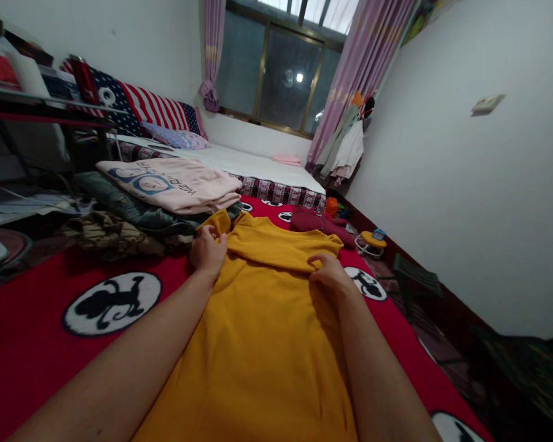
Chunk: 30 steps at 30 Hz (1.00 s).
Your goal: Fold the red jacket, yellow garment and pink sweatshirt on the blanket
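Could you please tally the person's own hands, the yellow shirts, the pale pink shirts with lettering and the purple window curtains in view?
Hands: 2 (left hand, right hand)
Yellow shirts: 1 (yellow shirt)
Pale pink shirts with lettering: 1 (pink shirt)
Purple curtains: 2 (left curtain, right curtain)
Total: 6

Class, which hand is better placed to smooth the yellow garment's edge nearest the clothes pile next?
Probably the left hand: it is at that edge of the yellow garment, while the right hand is at the opposite side.
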Motion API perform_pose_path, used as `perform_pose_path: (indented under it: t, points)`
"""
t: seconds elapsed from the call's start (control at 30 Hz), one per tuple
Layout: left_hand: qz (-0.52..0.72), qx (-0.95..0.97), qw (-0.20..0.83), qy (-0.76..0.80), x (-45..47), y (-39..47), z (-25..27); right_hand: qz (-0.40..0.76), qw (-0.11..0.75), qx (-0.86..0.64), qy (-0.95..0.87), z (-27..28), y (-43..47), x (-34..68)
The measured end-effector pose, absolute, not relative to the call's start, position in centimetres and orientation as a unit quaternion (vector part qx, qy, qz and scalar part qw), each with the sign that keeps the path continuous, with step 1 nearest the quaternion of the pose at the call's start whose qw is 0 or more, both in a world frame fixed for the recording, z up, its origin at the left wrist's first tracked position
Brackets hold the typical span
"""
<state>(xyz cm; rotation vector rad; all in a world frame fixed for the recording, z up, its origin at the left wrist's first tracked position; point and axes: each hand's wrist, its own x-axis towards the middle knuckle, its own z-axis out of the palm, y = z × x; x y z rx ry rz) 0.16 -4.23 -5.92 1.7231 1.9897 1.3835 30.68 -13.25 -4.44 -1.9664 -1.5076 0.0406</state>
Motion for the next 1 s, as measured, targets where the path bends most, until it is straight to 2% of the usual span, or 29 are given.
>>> perform_pose_path:
  t: [0.1,0.2,0.33,0.5,0.57,0.63,0.7,0.77,0.87,1.0]
  points:
    - [0.424,0.614,0.072,0.662,-0.1,-4.3,-6.0,-0.002,0.173,-0.806,-0.566,-3.6,-13.9,29.7]
    - [0.422,0.615,0.089,0.660,-0.3,-4.1,-6.1,-0.015,0.108,-0.827,-0.552,-2.2,-14.3,28.6]
    - [0.467,0.618,0.081,0.627,-0.2,-3.1,-7.1,-0.027,0.150,-0.756,-0.636,-1.8,-14.1,25.2]
    - [0.584,0.593,0.129,0.540,-0.2,-2.1,-7.3,-0.026,0.185,-0.645,-0.741,-4.0,-13.8,20.0]
    - [0.630,0.578,0.112,0.506,0.0,-2.5,-6.1,-0.010,0.231,-0.649,-0.725,-4.6,-13.7,19.0]
    - [0.646,0.620,0.070,0.439,1.0,-3.4,-4.7,0.075,0.352,-0.640,-0.679,-4.8,-13.3,18.8]
    - [0.602,0.733,0.056,0.312,2.9,-4.7,-3.9,0.199,0.514,-0.597,-0.583,-4.5,-12.8,19.2]
    - [0.485,0.856,0.083,0.159,5.0,-6.1,-3.9,0.310,0.631,-0.535,-0.468,-4.1,-12.3,20.0]
    - [0.323,0.935,0.139,0.050,7.3,-7.7,-5.0,0.385,0.690,-0.495,-0.361,-4.1,-11.8,21.3]
    - [0.328,0.923,0.134,0.150,7.3,-8.5,-5.8,0.378,0.692,-0.534,-0.307,-5.2,-11.6,22.4]
